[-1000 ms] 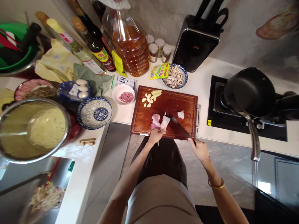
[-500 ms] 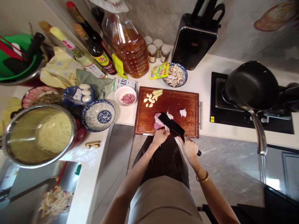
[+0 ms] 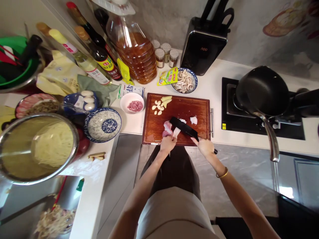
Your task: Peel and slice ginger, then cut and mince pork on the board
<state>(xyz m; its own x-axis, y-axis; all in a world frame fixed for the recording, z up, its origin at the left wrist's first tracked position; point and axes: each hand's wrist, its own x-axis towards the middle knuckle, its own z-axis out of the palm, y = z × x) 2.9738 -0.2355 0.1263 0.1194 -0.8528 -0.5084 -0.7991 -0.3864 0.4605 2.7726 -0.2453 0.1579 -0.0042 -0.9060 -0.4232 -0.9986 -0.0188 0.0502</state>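
Note:
On the wooden cutting board [image 3: 154,129] lies a piece of raw meat [image 3: 167,127] with a pale strip along its right side. My left hand [image 3: 168,143] is closed on the near end of this meat, at the board's front edge. A black cleaver [image 3: 184,128] is in my right hand [image 3: 204,146], fingers wrapped round its handle. Its blade lies slanted across the board, just right of the meat and partly over the pale strip. Small white scraps [image 3: 193,120] are on the board's right half. Peeled garlic cloves [image 3: 157,107] and ginger slices [image 3: 166,99] sit at its far left.
Left of the board stand a white bowl [image 3: 126,102] of cut meat, a patterned bowl [image 3: 91,129] and a large steel pot [image 3: 71,162]. Behind are sliced mushrooms [image 3: 183,81], an oil jug [image 3: 141,49] and a knife block [image 3: 203,49]. A wok [image 3: 261,91] rests on the right stove.
The cleaver has shifted slightly to the right, and more of the pale strip shows beside the meat. My right hand moved right with it. The whole view has shifted a little.

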